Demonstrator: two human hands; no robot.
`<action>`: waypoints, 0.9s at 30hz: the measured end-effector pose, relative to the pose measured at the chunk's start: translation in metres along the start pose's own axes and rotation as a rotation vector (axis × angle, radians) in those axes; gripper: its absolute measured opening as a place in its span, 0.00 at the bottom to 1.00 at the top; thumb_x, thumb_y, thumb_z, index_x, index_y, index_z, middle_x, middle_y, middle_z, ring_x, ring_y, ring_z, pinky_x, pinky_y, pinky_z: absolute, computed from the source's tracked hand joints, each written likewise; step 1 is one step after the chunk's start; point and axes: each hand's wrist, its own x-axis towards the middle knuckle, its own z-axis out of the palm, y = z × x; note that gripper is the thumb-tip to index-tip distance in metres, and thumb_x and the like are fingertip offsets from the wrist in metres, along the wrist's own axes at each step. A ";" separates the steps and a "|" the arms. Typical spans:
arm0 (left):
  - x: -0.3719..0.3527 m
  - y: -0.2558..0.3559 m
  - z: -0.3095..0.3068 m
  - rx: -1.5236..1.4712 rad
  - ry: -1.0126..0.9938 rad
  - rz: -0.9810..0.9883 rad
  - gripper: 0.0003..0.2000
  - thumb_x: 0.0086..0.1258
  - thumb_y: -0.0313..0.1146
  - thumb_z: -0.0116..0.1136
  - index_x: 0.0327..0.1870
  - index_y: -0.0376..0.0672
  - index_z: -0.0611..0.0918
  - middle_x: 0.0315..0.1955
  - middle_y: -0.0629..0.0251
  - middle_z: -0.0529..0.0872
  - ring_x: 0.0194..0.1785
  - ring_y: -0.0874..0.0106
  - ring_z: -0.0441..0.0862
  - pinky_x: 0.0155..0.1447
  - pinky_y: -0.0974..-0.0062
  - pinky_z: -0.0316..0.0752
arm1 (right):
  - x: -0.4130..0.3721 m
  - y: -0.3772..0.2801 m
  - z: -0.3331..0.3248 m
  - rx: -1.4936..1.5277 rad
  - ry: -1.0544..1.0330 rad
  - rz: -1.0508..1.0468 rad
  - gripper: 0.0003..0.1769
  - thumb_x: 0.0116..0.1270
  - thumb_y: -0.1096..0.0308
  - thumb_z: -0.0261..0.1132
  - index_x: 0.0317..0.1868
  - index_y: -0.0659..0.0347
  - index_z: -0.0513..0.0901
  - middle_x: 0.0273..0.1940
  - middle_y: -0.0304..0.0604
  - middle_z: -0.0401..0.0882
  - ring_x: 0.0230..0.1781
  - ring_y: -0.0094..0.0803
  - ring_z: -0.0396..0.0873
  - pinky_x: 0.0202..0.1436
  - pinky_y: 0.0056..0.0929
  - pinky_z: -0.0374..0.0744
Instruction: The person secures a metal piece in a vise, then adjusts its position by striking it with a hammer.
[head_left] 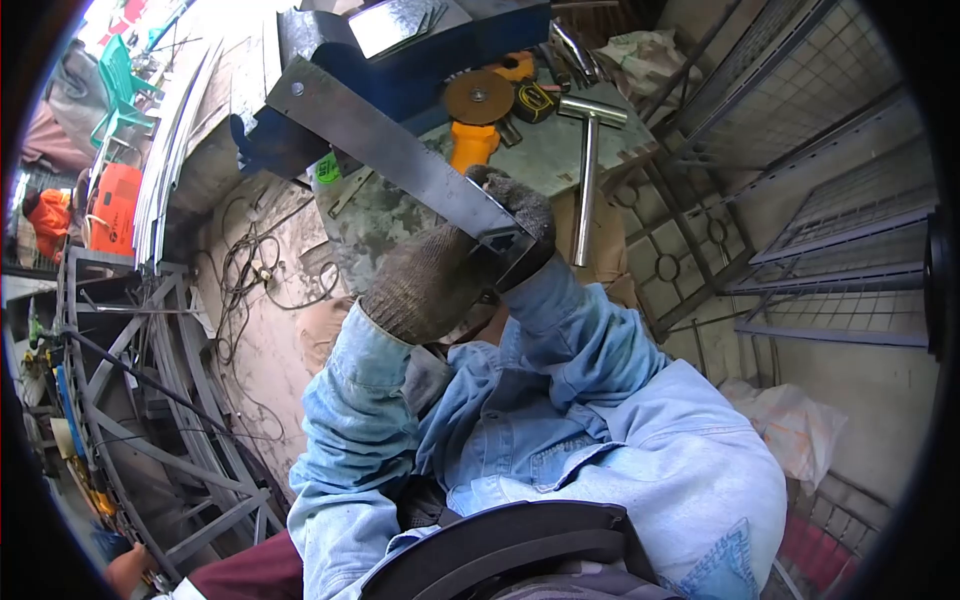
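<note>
A long flat metal blade point(385, 145), shaped like a handsaw's and with a hole at its far end, points up and left in front of me. My left hand point(425, 280), in a dark knit glove, is closed around its near end, where a dark angled piece point(512, 245) shows. Gloved likewise, my right hand point(520, 205) grips the same end from the right side. The fingers partly hide how the blade and the angled piece join. Just beyond the hands, an orange angle grinder point(473, 145) with a brown disc lies on a grey work surface point(385, 220).
A T-shaped metal tool point(588, 180) and a tape measure point(535, 101) lie on the work surface. Behind stands a blue metal body point(430, 75). Cables point(240, 260) coil on the floor. Metal frames point(170, 400) are at left, mesh racks point(840, 265) at right.
</note>
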 end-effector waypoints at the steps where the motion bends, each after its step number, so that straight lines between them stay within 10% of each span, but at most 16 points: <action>1: 0.002 0.000 -0.001 -0.007 -0.018 -0.008 0.17 0.70 0.36 0.61 0.59 0.44 0.80 0.45 0.46 0.86 0.53 0.49 0.84 0.54 0.58 0.80 | 0.014 0.007 -0.017 0.000 -0.030 -0.018 0.17 0.74 0.66 0.50 0.55 0.67 0.78 0.45 0.50 0.82 0.43 0.36 0.84 0.51 0.35 0.84; 3: 0.005 -0.003 -0.003 -0.014 -0.037 -0.016 0.17 0.70 0.36 0.61 0.59 0.45 0.80 0.45 0.46 0.86 0.53 0.49 0.84 0.55 0.58 0.80 | 0.024 0.021 -0.032 0.000 -0.059 -0.037 0.17 0.74 0.65 0.52 0.55 0.67 0.78 0.46 0.50 0.83 0.43 0.34 0.84 0.51 0.33 0.84; 5: 0.007 -0.007 -0.007 -0.074 -0.020 0.018 0.19 0.70 0.37 0.62 0.60 0.45 0.79 0.46 0.46 0.86 0.53 0.49 0.85 0.55 0.59 0.80 | 0.025 0.031 -0.034 -0.765 -0.022 -0.512 0.16 0.73 0.66 0.56 0.54 0.67 0.80 0.47 0.48 0.83 0.43 0.31 0.83 0.51 0.29 0.83; 12: 0.003 0.018 -0.032 -0.169 -0.111 -0.028 0.19 0.74 0.35 0.60 0.63 0.42 0.78 0.48 0.47 0.86 0.54 0.52 0.85 0.56 0.61 0.79 | 0.032 0.025 -0.027 -0.517 -0.019 -0.423 0.15 0.72 0.67 0.58 0.54 0.67 0.80 0.47 0.48 0.83 0.44 0.32 0.84 0.51 0.29 0.83; 15: 0.002 0.015 -0.029 -0.195 -0.072 0.130 0.16 0.79 0.29 0.53 0.65 0.39 0.77 0.50 0.58 0.85 0.52 0.72 0.83 0.57 0.72 0.78 | 0.034 0.020 -0.021 -0.396 -0.020 -0.377 0.15 0.71 0.68 0.59 0.54 0.66 0.80 0.47 0.47 0.84 0.44 0.33 0.84 0.51 0.29 0.83; 18: 0.005 0.013 -0.024 -0.160 -0.074 0.054 0.16 0.79 0.27 0.53 0.65 0.39 0.77 0.52 0.58 0.85 0.53 0.71 0.83 0.58 0.71 0.78 | 0.028 0.015 -0.010 -0.320 -0.023 -0.331 0.15 0.71 0.68 0.59 0.53 0.66 0.80 0.47 0.47 0.84 0.44 0.33 0.84 0.51 0.29 0.83; 20: 0.006 0.010 -0.021 -0.136 -0.101 -0.032 0.16 0.78 0.27 0.53 0.65 0.39 0.77 0.53 0.58 0.85 0.56 0.69 0.82 0.61 0.69 0.77 | 0.018 0.008 -0.004 -1.136 0.001 -0.893 0.16 0.67 0.67 0.63 0.52 0.66 0.81 0.46 0.48 0.84 0.45 0.35 0.84 0.51 0.30 0.83; 23: 0.008 0.003 -0.014 -0.117 -0.017 0.016 0.17 0.73 0.38 0.59 0.58 0.41 0.81 0.47 0.45 0.86 0.53 0.48 0.85 0.55 0.57 0.80 | 0.017 0.009 -0.012 -1.045 0.003 -0.773 0.17 0.63 0.66 0.67 0.50 0.66 0.82 0.45 0.50 0.84 0.45 0.37 0.85 0.51 0.31 0.83; 27: 0.010 -0.004 -0.009 -0.151 -0.046 0.010 0.17 0.72 0.38 0.59 0.58 0.41 0.81 0.47 0.45 0.86 0.53 0.48 0.85 0.55 0.57 0.80 | 0.011 0.017 -0.004 -0.902 0.099 -0.708 0.18 0.61 0.65 0.71 0.49 0.66 0.83 0.45 0.49 0.84 0.46 0.38 0.85 0.51 0.33 0.82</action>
